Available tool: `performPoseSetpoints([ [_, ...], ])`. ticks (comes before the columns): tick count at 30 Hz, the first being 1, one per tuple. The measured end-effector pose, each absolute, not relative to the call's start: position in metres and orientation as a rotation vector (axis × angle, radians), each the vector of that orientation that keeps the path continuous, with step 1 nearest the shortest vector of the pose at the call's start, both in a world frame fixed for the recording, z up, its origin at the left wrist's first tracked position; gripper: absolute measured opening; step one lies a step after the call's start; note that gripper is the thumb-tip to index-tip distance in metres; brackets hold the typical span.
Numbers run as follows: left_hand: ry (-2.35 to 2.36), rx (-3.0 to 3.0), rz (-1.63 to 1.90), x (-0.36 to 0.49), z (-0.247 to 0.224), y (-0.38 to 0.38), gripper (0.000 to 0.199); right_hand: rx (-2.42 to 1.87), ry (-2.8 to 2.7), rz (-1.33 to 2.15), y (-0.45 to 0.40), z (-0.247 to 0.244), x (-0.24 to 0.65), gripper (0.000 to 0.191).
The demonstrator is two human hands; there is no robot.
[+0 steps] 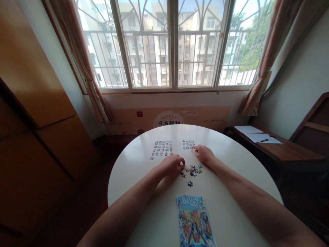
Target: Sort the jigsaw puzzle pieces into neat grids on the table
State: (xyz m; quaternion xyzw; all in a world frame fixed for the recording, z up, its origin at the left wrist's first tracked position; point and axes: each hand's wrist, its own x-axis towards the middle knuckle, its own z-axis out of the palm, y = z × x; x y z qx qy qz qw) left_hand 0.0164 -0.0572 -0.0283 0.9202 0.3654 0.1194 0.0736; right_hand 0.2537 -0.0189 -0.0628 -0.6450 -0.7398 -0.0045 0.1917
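with left hand (174,162) curled beside the loose puzzle pieces (193,170), cannot tell whether gripping one. with right hand (204,154) pointing index finger at the small grid's (187,144) near right corner, cannot tell whether pinching. press lightly; square pieces without nudging neighbours.

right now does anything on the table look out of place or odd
Mildly: one dark puzzle piece lies alone between the loose pile and the picture sheet, away from the neat rows. Nothing looks spilled or visibly damaged.
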Motion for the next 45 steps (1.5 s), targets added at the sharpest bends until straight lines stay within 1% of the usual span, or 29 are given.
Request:
performPoseSetpoints([
  [3,1.095,2.761,0.357,0.016,-0.028,-0.057,0.021,-1.747,-2.043,0.05,-0.016,-0.062,0.259,0.04],
  [5,1.085,2.764,0.35,0.016,-0.028,-0.057,0.022,-1.653,-2.097,0.166,-0.015,-0.058,0.265,0.034],
  [7,1.076,2.766,0.341,0.016,-0.027,-0.057,0.022,-1.548,-2.215,0.375,-0.015,-0.052,0.274,0.028],
  [9,1.076,2.762,0.341,0.016,-0.027,-0.057,0.022,-1.463,-2.331,0.647,-0.015,-0.045,0.284,0.025],
  [12,1.08,2.754,0.348,0.016,-0.028,-0.056,0.022,-1.411,-2.402,0.978,-0.016,-0.036,0.296,0.031],
  [15,1.075,2.754,0.355,0.016,-0.028,-0.056,0.021,-1.399,-2.441,1.112,-0.016,-0.032,0.3,0.04],
  [18,1.08,2.75,0.363,0.016,-0.029,-0.057,0.021,-1.395,-2.464,1.124,-0.015,-0.031,0.299,0.044],
  [21,1.085,2.743,0.361,0.016,-0.029,-0.056,0.022,-1.431,-2.457,1.054,-0.012,-0.035,0.301,0.04],
  [23,1.08,2.744,0.356,0.016,-0.029,-0.056,0.022,-1.502,-2.408,0.924,-0.009,-0.039,0.304,0.035],
  [27,1.066,2.753,0.367,0.015,-0.03,-0.055,0.021,-1.637,-2.272,0.55,-0.003,-0.048,0.313,0.022],
  [29,1.064,2.755,0.365,0.015,-0.03,-0.055,0.021,-1.644,-2.227,0.457,-0.002,-0.051,0.317,0.021],
  [31,1.063,2.756,0.361,0.015,-0.031,-0.054,0.021,-1.625,-2.195,0.462,-0.002,-0.052,0.321,0.023],
  [36,1.065,2.754,0.365,0.015,-0.031,-0.054,0.02,-1.542,-2.233,0.616,-0.003,-0.053,0.325,0.029],
  [45,1.07,2.755,0.357,0.015,-0.03,-0.055,0.022,-1.484,-2.206,0.626,-0.007,-0.051,0.32,0.031],
])
